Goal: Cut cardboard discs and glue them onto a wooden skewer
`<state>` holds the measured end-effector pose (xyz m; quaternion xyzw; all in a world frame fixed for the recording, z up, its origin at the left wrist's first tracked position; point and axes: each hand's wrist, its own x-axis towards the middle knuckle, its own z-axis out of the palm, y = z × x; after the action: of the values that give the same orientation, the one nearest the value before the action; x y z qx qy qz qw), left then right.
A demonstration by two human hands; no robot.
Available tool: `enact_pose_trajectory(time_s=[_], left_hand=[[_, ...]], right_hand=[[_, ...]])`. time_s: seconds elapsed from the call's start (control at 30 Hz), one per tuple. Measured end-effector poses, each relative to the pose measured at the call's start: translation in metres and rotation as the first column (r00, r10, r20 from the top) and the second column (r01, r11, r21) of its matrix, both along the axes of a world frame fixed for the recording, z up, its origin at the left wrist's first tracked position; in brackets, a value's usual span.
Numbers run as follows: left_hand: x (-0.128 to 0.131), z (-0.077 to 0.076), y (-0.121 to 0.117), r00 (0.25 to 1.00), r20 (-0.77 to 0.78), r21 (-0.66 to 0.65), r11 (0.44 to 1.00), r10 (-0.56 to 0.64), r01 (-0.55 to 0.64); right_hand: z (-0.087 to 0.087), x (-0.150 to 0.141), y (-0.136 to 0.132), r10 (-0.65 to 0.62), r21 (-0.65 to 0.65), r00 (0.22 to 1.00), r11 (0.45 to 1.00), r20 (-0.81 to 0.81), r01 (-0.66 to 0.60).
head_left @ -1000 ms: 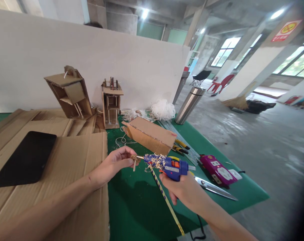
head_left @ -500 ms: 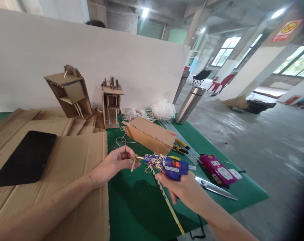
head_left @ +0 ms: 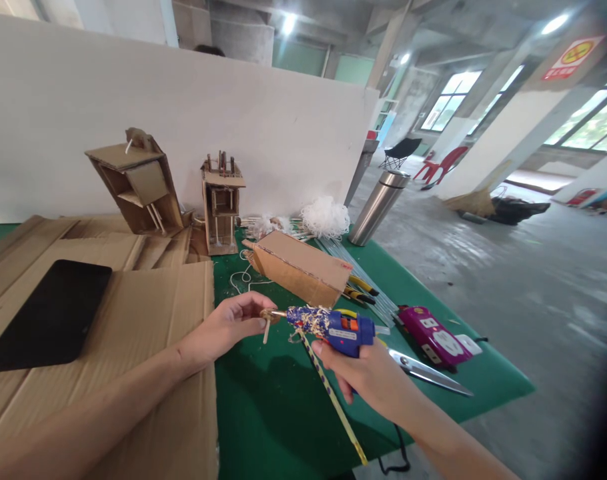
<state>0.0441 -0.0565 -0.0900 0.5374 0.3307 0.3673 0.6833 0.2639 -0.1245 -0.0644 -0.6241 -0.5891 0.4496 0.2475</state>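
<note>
My right hand [head_left: 361, 370] is wrapped round the handle of a blue hot glue gun [head_left: 328, 327], whose barrel is crusted with pale dried bits. A clear glue stick [head_left: 382, 330] pokes out of its back end. The gun's metal nozzle points left and meets a small brown cardboard piece [head_left: 268, 313] with a short pale stick hanging from it. My left hand [head_left: 238, 317] pinches that piece between thumb and fingers. Whether the nozzle touches it or sits just in front, I cannot tell. Beneath the gun a yellow measuring tape [head_left: 333, 400] lies on the green table.
Behind the hands lies a cardboard box [head_left: 301, 267], with yellow-black pliers [head_left: 361, 290] beside it. Scissors [head_left: 428, 373], a purple power strip [head_left: 436, 337] and a steel flask [head_left: 381, 207] are on the right. Two cardboard models [head_left: 222, 207] stand behind; a black tablet [head_left: 48, 313] rests on cardboard sheets.
Both hands hold almost the same place, with the nozzle still at the small cardboard piece. The view has shifted very slightly. Behind the white partition, a person's head top has moved right.
</note>
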Motion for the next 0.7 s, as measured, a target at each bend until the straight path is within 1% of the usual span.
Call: enact_pose_trajectory(time_s=[0.27,0.47,0.6,0.7], left_hand=[[0.0003,0.0016,-0.0001,0.998,-0.055,0.034,0.999,0.009,-0.007],[0.0001,0.0040,-0.0005,0.996,-0.089,0.032,0.999,-0.002,0.005],[-0.0006,0.0018,-0.0004,0.997,-0.075,0.029,0.999,-0.017,0.020],[-0.0010,-0.0002,-0.0003,0.998,-0.052,0.017,0.999,-0.026,0.027]], right_hand=[[0.0061,-0.0005,0.0032,0.026,0.006,0.999,1.000,0.037,-0.026],[0.0074,0.0001,0.0016,0.006,-0.018,0.997,1.000,0.072,-0.004],[0.0055,0.0014,0.0027,-0.021,-0.026,0.997,0.999,0.077,0.023],[0.0041,0.0019,0.0035,-0.004,-0.019,0.998,1.000,0.069,0.005]])
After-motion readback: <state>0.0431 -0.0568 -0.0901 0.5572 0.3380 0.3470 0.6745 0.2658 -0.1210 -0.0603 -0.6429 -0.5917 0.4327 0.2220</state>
